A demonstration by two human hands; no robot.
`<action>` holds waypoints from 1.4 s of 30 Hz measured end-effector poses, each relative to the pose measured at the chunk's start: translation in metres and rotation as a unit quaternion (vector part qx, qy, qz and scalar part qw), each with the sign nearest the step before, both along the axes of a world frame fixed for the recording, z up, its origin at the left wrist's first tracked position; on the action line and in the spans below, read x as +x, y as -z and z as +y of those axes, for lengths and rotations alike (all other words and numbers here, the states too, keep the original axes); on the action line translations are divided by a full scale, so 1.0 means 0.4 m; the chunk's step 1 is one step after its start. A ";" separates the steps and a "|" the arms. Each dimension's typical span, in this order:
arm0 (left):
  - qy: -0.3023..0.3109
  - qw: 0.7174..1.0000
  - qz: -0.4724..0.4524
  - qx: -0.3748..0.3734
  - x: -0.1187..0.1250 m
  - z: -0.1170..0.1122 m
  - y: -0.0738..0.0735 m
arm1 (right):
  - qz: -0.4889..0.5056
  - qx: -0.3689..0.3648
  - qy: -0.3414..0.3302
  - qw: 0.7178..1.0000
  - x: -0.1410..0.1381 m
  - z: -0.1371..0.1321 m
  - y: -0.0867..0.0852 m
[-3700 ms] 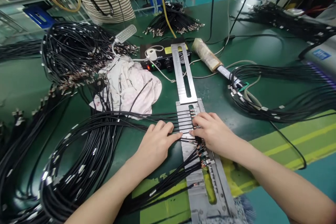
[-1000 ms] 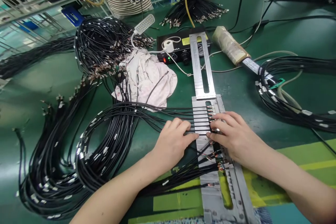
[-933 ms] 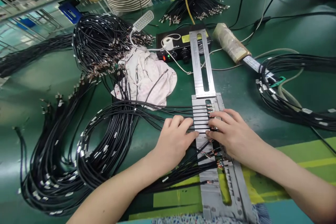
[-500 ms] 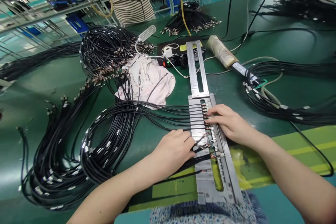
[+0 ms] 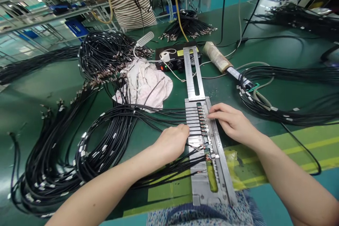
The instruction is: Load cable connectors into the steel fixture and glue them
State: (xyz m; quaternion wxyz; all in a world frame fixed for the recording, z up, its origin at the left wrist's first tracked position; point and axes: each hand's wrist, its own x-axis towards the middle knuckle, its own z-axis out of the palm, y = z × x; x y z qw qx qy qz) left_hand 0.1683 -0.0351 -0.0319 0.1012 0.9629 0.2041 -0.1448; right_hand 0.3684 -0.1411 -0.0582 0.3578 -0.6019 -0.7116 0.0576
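A slotted metal fixture [image 5: 196, 180] lies lengthwise on the green table, with several black cables [image 5: 159, 113] laid across its grooves and their connector ends lined up along its middle slot. My left hand [image 5: 172, 143] is curled at the fixture's left edge, its fingers pinching a thin black cable [image 5: 194, 147]. My right hand [image 5: 233, 123] rests on the fixture's right rail, fingers stretched out flat towards the connector ends, holding nothing. Loose cable ends [image 5: 185, 164] fan out below my left hand.
Large coils of black cable [image 5: 66, 162] cover the left of the table. A white cloth [image 5: 144, 84], a black control box [image 5: 174, 60], a small lamp [image 5: 144, 39] and a wrapped roll [image 5: 217, 56] lie behind. A person in a striped shirt [image 5: 132, 0] stands at the far edge. More cables [image 5: 278, 109] loop on the right.
My left hand has slid down the fixture's left edge and closed on a loose cable. My right hand has shifted up along the right rail. The camera has tilted and moved slightly.
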 end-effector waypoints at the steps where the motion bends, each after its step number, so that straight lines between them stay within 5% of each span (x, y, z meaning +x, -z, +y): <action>1: 0.006 1.000 0.010 0.015 0.002 -0.008 0.003 | -0.007 -0.006 -0.007 1.000 -0.002 0.000 0.001; 10: 0.073 0.990 0.055 0.108 0.048 -0.045 -0.066 | -0.057 -0.050 -0.020 0.997 -0.013 -0.006 -0.002; 21: 0.108 0.988 0.056 0.090 0.077 -0.052 -0.096 | -0.083 -0.087 -0.056 0.991 -0.025 -0.011 0.001; 28: 0.060 0.996 0.023 0.060 0.056 -0.027 -0.057 | -0.094 -0.099 -0.086 0.987 -0.036 -0.009 0.019; 34: 0.027 0.998 -0.061 0.013 0.029 0.003 0.014 | -0.098 -0.096 -0.096 0.986 -0.034 -0.009 0.017; 38: 0.069 0.993 -0.058 0.076 -0.004 0.017 0.069 | -0.112 -0.103 -0.103 0.983 -0.039 -0.009 0.018; 42: 0.141 0.979 -0.080 0.123 -0.034 0.010 0.086 | -0.143 -0.093 -0.106 0.980 -0.047 -0.012 0.026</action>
